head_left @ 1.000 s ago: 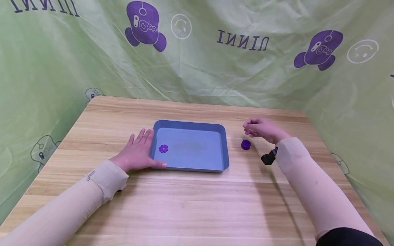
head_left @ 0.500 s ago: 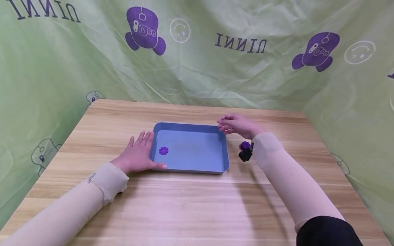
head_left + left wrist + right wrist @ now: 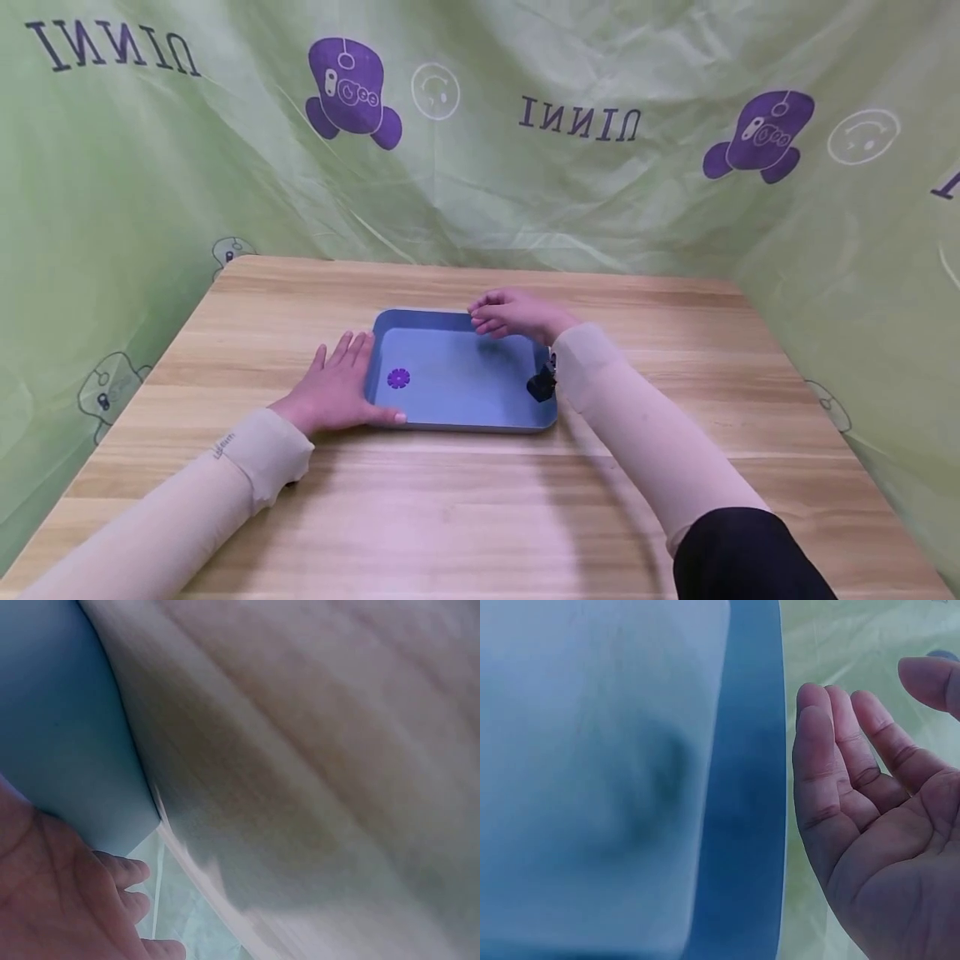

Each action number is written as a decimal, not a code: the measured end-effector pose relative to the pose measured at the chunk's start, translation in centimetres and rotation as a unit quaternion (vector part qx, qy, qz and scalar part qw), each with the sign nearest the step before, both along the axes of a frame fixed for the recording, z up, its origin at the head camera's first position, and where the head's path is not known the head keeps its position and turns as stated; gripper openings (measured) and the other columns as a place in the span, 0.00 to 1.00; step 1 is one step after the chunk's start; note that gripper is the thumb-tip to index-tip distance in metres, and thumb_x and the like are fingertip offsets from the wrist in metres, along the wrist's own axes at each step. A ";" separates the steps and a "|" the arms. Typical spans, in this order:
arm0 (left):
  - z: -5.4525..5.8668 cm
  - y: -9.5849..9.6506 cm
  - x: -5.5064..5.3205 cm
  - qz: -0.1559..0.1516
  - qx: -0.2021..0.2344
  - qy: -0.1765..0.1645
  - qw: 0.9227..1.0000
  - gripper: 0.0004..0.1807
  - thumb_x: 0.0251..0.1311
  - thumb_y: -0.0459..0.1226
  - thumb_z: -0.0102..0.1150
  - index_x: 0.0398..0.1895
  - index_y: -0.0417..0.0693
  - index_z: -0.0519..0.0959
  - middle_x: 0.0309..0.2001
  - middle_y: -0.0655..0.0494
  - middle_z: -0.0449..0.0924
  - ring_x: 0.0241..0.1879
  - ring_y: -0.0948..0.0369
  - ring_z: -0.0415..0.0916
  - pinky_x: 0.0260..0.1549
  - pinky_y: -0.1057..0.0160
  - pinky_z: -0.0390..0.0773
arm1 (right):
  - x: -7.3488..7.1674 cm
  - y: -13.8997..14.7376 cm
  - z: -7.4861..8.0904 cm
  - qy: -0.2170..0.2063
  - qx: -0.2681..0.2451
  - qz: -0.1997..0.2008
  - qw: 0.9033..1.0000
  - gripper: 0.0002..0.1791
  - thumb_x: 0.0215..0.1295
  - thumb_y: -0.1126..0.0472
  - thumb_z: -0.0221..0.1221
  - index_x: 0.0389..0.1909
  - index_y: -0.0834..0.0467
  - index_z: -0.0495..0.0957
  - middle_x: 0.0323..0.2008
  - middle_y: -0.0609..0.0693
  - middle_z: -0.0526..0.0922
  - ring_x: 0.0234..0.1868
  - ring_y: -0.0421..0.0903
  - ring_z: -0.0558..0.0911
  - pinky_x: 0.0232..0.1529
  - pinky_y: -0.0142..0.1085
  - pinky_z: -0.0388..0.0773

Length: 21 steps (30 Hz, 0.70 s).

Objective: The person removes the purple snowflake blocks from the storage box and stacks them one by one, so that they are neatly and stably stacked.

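A shallow blue tray lies on the wooden table. Inside it, near the left end, is a purple disc with a notched edge, like a snowflake building piece. My left hand rests against the tray's left side, fingers spread straight and thumb along the front rim; its palm shows beside the tray wall in the left wrist view. Over the tray's back right part hovers my right hand, fingers loosely bent. The right wrist view shows that palm bare, holding nothing.
A green printed cloth hangs behind and beside the table. A small black device is strapped at the right wrist. The small purple stack seen earlier right of the tray is hidden by the right sleeve.
My right hand has moved left from above the purple stack to over the tray, its sleeve now covering the stack. The left hand stays in place. The head view has tilted up slightly.
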<state>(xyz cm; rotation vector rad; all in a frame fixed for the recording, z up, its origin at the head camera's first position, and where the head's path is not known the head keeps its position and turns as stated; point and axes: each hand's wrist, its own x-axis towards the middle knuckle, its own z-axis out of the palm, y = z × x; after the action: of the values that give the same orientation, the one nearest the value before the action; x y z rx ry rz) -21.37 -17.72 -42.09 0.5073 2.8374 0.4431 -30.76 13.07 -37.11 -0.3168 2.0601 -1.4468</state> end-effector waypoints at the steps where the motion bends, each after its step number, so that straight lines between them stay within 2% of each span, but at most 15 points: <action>1: -0.1 0.0 0.1 0.000 -0.001 0.000 1.000 0.81 0.43 0.77 0.65 0.80 0.27 0.39 0.80 0.29 0.39 0.80 0.35 0.32 0.73 0.31 0.31 | 0.0 -0.4 -0.1 0.000 0.005 0.004 1.000 0.22 0.82 0.63 0.48 0.67 0.73 0.67 0.64 0.70 0.75 0.64 0.63 0.77 0.65 0.51 0.74; 8: -0.4 0.1 0.2 0.005 0.003 -0.001 1.000 0.79 0.45 0.75 0.66 0.80 0.27 0.40 0.80 0.29 0.40 0.80 0.35 0.32 0.73 0.31 0.31 | 0.2 -3.2 -0.7 -0.003 0.027 0.024 0.999 0.19 0.80 0.61 0.54 0.63 0.67 0.74 0.61 0.65 0.79 0.61 0.58 0.80 0.59 0.45 0.79; 15: -0.3 0.0 0.2 0.009 0.001 -0.008 1.000 0.79 0.45 0.76 0.66 0.81 0.28 0.39 0.81 0.30 0.39 0.80 0.36 0.30 0.73 0.32 0.30 | 0.5 -5.5 -1.3 -0.001 0.034 0.059 0.998 0.20 0.79 0.59 0.55 0.63 0.68 0.73 0.57 0.62 0.80 0.55 0.52 0.82 0.53 0.38 0.81; 21: -0.3 -0.1 0.0 0.007 -0.002 0.002 1.000 0.80 0.44 0.77 0.65 0.81 0.28 0.40 0.81 0.30 0.39 0.80 0.37 0.31 0.73 0.32 0.31 | 0.5 -7.1 -2.1 -0.002 0.041 0.071 0.997 0.17 0.78 0.60 0.57 0.59 0.66 0.77 0.53 0.59 0.83 0.51 0.50 0.85 0.51 0.38 0.83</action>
<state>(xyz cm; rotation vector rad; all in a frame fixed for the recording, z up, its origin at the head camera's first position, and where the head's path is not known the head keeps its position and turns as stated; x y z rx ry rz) -21.41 -17.77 -42.39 0.4886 2.8473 0.4391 -30.24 6.01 -39.22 -0.4178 2.0432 -1.2748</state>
